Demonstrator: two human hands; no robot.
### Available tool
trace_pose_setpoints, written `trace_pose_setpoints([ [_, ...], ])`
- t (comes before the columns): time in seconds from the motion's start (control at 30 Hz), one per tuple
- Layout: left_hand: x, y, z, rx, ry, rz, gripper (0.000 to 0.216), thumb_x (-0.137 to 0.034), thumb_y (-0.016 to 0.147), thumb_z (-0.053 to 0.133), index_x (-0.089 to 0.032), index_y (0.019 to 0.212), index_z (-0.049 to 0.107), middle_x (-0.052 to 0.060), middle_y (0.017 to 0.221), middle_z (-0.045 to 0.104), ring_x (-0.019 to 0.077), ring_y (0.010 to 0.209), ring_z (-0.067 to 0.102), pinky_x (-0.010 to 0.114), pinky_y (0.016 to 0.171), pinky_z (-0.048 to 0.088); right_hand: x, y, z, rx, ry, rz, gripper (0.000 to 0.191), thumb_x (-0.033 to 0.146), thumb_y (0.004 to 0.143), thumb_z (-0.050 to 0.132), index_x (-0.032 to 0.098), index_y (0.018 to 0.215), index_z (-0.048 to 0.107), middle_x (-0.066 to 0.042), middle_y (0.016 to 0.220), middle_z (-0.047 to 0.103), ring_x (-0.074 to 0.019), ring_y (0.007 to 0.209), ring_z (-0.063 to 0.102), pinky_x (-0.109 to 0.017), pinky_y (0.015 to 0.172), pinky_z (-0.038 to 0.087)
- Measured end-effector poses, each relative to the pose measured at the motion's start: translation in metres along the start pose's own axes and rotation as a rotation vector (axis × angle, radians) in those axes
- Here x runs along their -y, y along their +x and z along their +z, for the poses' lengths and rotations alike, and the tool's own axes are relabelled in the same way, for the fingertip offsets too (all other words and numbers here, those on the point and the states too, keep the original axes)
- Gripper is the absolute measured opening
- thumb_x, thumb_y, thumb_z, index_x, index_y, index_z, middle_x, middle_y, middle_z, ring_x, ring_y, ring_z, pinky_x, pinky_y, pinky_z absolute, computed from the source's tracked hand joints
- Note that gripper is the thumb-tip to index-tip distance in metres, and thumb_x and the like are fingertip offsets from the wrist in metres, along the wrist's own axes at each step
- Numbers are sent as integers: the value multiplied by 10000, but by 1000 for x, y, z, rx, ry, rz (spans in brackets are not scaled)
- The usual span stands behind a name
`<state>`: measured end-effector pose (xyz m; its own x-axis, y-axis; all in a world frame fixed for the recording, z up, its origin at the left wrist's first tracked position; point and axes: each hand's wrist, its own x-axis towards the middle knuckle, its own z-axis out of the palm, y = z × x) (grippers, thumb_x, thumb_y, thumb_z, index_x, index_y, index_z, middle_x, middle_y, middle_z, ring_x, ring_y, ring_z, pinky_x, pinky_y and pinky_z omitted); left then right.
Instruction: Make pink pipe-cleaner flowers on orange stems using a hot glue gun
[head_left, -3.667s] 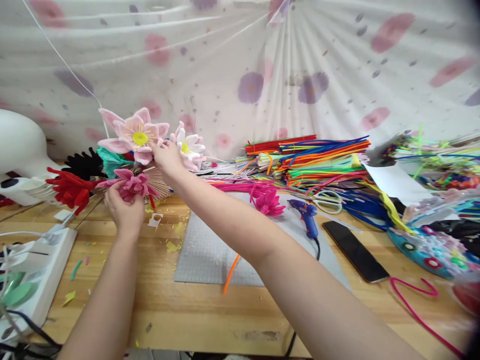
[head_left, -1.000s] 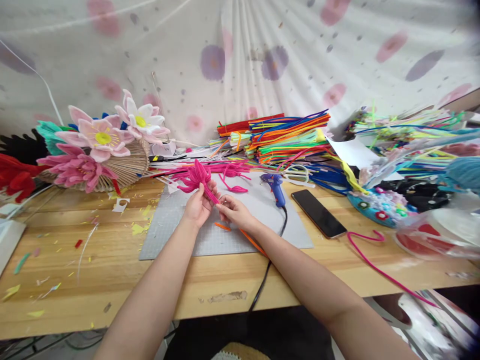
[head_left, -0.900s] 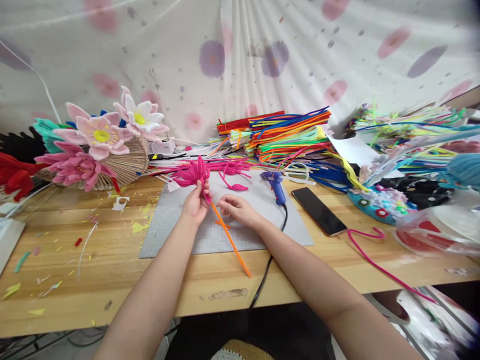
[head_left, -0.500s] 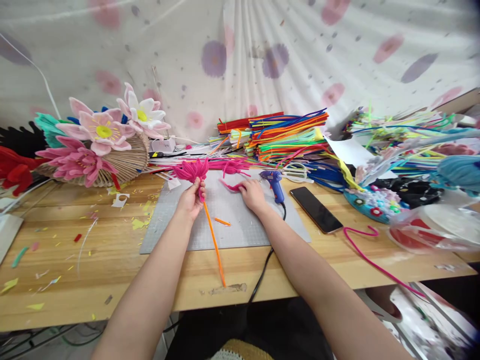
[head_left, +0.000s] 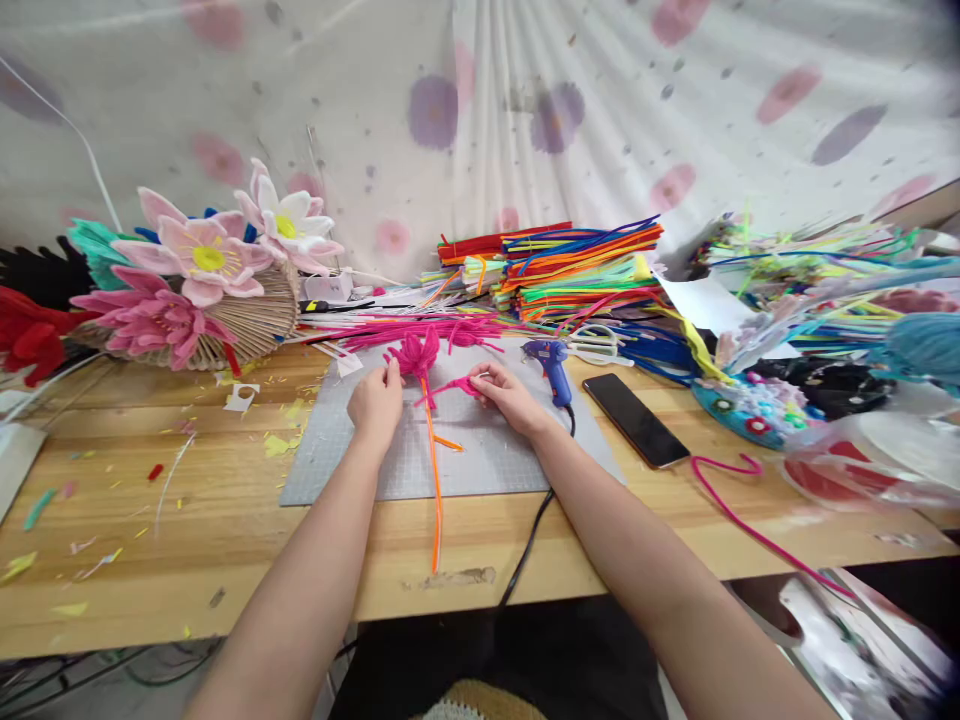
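My left hand (head_left: 375, 402) is closed on a hot-pink pipe-cleaner flower (head_left: 417, 354) just under its head. The flower's orange stem (head_left: 434, 480) hangs down past the grey cutting mat (head_left: 337, 455) toward the table's front edge. A looped pink pipe-cleaner piece (head_left: 454, 387) is pinched in my right hand (head_left: 510, 395), and the piece reaches to the flower's base. Both hands hover over the mat's far half. A short orange offcut (head_left: 448, 443) lies on the mat between my wrists.
A blue glue gun (head_left: 551, 363), scissors (head_left: 596, 344) and a black phone (head_left: 636, 420) lie right of the mat. Stacked coloured pipe cleaners (head_left: 577, 268) sit behind. Finished flowers rest on a woven fan (head_left: 259, 322) at left. A long pink pipe cleaner (head_left: 750, 525) lies at right.
My right hand picked up the looped pink piece from the mat and brought it left to the flower. My left hand shifted the flower slightly right, its orange stem now hanging straight down.
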<state>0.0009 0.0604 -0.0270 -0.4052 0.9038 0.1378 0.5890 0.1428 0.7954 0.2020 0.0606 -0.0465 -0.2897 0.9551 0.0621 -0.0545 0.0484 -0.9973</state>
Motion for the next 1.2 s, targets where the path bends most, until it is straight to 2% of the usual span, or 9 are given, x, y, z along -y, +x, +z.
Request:
trace_pose_setpoints([
  [0.07, -4, -2, -5, -68, 0, 107, 319, -435, 789, 462, -188, 632, 588, 41, 617, 595, 169, 644, 541, 264, 598, 360, 1, 0, -2, -3, 81, 17, 285, 396, 662, 661, 192, 769, 494, 66, 576, 458, -52, 466, 339, -204, 457, 208],
  [0.13, -8, -7, -4, 18, -180, 210, 234, -395, 757, 520, -178, 696, 582, 18, 646, 592, 130, 621, 522, 239, 598, 368, 3, -2, -3, 21, 130, 24, 270, 358, 640, 687, 178, 728, 508, 62, 562, 459, -42, 451, 313, -206, 447, 184],
  [0.2, -12, -16, 3, 255, -412, 246, 204, -368, 709, 587, -167, 744, 579, 1, 657, 588, 96, 570, 501, 215, 557, 373, 5, -3, -1, 47, 150, 25, 252, 337, 630, 699, 168, 709, 530, 60, 547, 455, -39, 446, 305, -209, 445, 182],
  [0.33, -21, -35, 17, 738, -569, 85, 223, -311, 639, 667, -143, 760, 585, -38, 507, 519, 56, 398, 407, 190, 406, 310, 11, -6, 6, 54, 213, 15, 266, 365, 644, 687, 192, 808, 569, 44, 614, 501, -57, 495, 388, -207, 469, 264],
  [0.5, -29, -35, 12, 631, -995, -204, 137, -145, 652, 612, -147, 750, 516, -15, 578, 593, 93, 496, 569, 174, 423, 430, 13, -7, 15, 74, 166, -52, 388, 391, 627, 699, 234, 952, 557, -1, 880, 585, -112, 773, 523, -238, 671, 399],
  [0.6, -27, -27, 6, 626, -1163, -331, 151, -71, 663, 596, -144, 765, 513, 14, 675, 646, 121, 645, 645, 176, 499, 492, 8, -6, 17, 87, 47, -33, 290, 453, 674, 640, 203, 800, 566, 21, 743, 548, -94, 681, 487, -233, 662, 386],
  [0.77, -17, -20, 1, 850, -967, -367, 214, -63, 675, 633, -126, 877, 595, 64, 806, 676, 167, 696, 665, 202, 471, 502, 5, -2, 6, -32, -83, -78, 313, 485, 699, 593, 178, 670, 538, 48, 597, 448, -76, 563, 395, -218, 580, 338],
  [1.07, -9, -16, 2, 961, -882, -382, 136, -82, 705, 636, -116, 834, 612, 23, 697, 633, 67, 548, 597, 127, 434, 436, 14, -1, -10, 197, -315, -114, 299, 452, 699, 610, 158, 726, 658, -16, 736, 607, -124, 714, 515, -255, 692, 379],
  [1.2, -5, -14, 0, 1079, -878, -373, 180, -85, 701, 637, -134, 864, 578, 35, 753, 632, 119, 670, 642, 165, 504, 488, 14, 1, -15, 216, -333, -103, 286, 430, 682, 633, 153, 736, 677, -29, 747, 624, -131, 723, 529, -261, 695, 388],
])
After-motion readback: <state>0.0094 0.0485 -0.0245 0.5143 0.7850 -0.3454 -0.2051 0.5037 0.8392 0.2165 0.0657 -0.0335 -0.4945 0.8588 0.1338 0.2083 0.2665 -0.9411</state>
